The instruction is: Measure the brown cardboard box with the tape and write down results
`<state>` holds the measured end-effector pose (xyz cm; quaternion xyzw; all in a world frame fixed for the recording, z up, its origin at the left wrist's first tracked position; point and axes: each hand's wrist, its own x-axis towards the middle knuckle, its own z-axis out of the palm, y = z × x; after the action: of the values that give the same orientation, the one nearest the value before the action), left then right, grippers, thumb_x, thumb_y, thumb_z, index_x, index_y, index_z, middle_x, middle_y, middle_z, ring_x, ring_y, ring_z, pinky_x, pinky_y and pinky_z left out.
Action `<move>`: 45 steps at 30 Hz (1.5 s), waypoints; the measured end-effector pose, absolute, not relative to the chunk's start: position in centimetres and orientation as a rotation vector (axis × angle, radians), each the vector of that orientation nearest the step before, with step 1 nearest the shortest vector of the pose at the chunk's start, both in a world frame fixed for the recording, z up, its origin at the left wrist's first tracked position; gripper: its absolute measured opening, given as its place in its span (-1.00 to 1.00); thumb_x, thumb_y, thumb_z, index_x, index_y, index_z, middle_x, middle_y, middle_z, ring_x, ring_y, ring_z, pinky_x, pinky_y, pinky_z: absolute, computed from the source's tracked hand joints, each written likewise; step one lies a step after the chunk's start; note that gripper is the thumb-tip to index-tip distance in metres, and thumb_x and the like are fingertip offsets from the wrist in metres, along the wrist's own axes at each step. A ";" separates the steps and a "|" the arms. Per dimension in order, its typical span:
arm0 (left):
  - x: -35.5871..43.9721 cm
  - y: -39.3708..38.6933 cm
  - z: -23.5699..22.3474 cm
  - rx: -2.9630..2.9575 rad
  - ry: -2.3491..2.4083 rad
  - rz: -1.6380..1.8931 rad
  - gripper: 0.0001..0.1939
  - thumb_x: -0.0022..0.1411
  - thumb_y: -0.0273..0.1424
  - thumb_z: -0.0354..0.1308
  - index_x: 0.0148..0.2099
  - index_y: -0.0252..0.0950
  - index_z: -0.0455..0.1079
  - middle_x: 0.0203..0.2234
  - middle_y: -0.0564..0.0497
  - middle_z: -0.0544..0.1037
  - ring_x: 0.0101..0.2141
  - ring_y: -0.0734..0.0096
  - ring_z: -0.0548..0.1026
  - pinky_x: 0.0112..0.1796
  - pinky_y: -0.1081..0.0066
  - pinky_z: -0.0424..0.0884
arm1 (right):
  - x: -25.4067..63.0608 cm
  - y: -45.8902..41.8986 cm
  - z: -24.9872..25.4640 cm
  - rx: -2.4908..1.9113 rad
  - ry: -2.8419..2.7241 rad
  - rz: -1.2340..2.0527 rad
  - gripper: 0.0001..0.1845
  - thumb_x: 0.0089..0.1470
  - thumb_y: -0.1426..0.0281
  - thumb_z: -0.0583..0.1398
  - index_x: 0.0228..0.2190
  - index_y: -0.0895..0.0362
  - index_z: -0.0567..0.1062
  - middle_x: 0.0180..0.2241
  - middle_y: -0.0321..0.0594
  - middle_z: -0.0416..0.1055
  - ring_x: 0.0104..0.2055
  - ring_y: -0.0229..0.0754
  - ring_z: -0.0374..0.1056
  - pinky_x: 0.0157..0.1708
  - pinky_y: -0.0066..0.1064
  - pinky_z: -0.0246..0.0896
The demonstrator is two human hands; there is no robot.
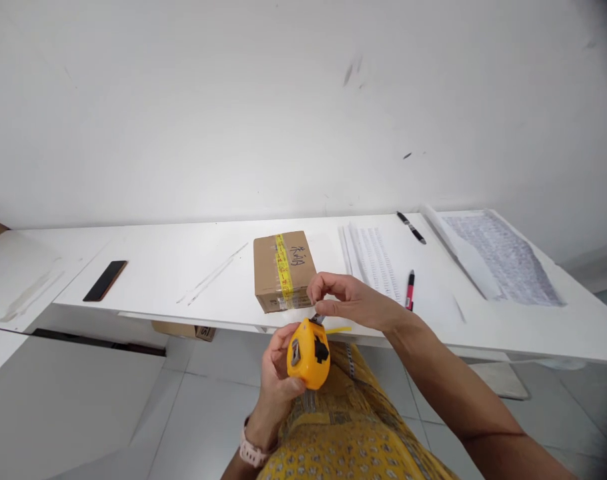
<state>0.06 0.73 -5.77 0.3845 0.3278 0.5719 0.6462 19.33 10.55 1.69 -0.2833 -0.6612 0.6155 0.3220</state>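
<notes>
The cardboard box [298, 267] sits on the white surface [143, 273], sealed across the top with printed yellow tape [282, 261]. The yellow tape measure [308, 360] is positioned in front of the box, on the wearer's side, and is held clear of the surface. The left hand [276, 370] supports the case; its fingers are curled around the body, with the thumb along the lower edge. The right hand [351, 300] is at the box's near right corner (contact with the box cannot be determined). Its fingers are closed in a pinch at the end of the short metal blade [317, 319]. To the right of the box lie printed sheets [376, 257], a red-and-black pen [410, 291], a black pen [411, 228] and, farther right, a densely marked sheet [503, 260]. Well left of the box lies a flat black device [106, 280].
</notes>
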 end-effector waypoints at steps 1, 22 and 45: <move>0.0 0.7 -5.8 0.880 0.736 1.318 -0.16 -0.24 0.04 0.48 0.10 -0.19 0.46 -0.06 -0.12 0.56 -0.13 0.14 0.55 -0.18 0.37 0.47 | 19.2 10.8 1.9 -0.735 -1.734 1.647 -0.70 0.11 0.13 0.26 -0.35 0.09 0.38 -0.35 -0.27 0.33 -0.30 -0.24 0.23 -0.26 -0.34 0.19; 0.0 2.7 -2.8 0.784 0.658 1.107 -0.40 0.05 -0.05 0.34 0.04 -0.30 0.44 -0.02 -0.25 0.48 -0.25 0.21 0.47 -0.26 0.20 0.57 | 12.6 28.1 -0.1 -1.279 -1.800 1.119 -0.67 0.08 0.19 0.24 -0.53 0.10 0.28 -0.51 -0.29 0.32 -0.44 -0.25 0.18 -0.43 -0.38 0.02; -11.0 4.3 1.0 0.841 0.754 1.018 -0.14 -0.05 -0.11 0.32 0.26 -0.36 0.27 -0.16 -0.26 0.58 -0.63 0.56 0.35 -0.66 0.57 0.21 | 18.2 21.6 2.5 -1.037 -1.502 0.913 -0.69 0.09 0.12 0.21 -0.47 0.08 0.32 -0.57 -0.37 0.19 -0.51 -0.30 0.04 -0.48 -0.40 -0.04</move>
<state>-11.03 4.26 1.05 0.3812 0.3418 0.4614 0.7245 18.18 21.60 2.49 -0.4330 -0.6273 0.3814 0.5230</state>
